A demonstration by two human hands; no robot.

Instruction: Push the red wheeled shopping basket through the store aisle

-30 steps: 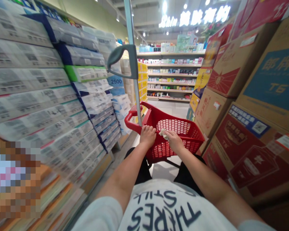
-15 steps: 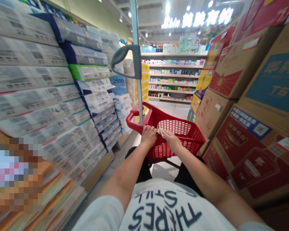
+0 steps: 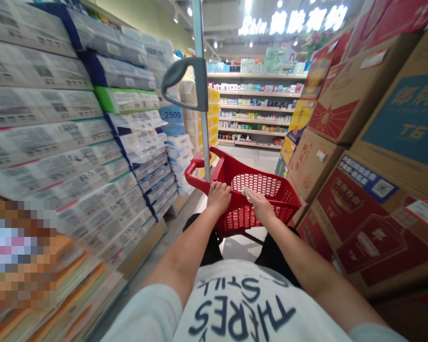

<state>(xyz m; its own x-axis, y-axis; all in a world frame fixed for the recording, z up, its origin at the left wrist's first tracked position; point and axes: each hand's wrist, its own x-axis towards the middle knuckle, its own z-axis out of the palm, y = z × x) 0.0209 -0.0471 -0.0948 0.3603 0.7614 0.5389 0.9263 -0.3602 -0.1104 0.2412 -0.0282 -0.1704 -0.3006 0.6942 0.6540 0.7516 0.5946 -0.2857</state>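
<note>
In front of me is a red plastic basket (image 3: 249,216) with mesh walls, below a metal pole with a grey handle (image 3: 201,85). My left hand (image 3: 219,196) grips the basket's near rim, close to the foot of the pole, with its fingers curled over the edge. Farther right on that same rim, my right hand (image 3: 262,206) pinches a small pale crumpled cloth (image 3: 248,193) that lies against the red plastic. The part of the basket's inside that shows holds nothing visible.
Stacked wrapped packs (image 3: 57,104) rise on the left, and cardboard cartons (image 3: 381,199) are piled close on the right. Shelves of small goods (image 3: 257,109) stand ahead, beyond a pale floor. Orange-edged goods lie at the lower left.
My right hand has slid to the right along the rim with the cloth, away from my left hand. My left hand keeps its place on the rim. The view has shifted slightly.
</note>
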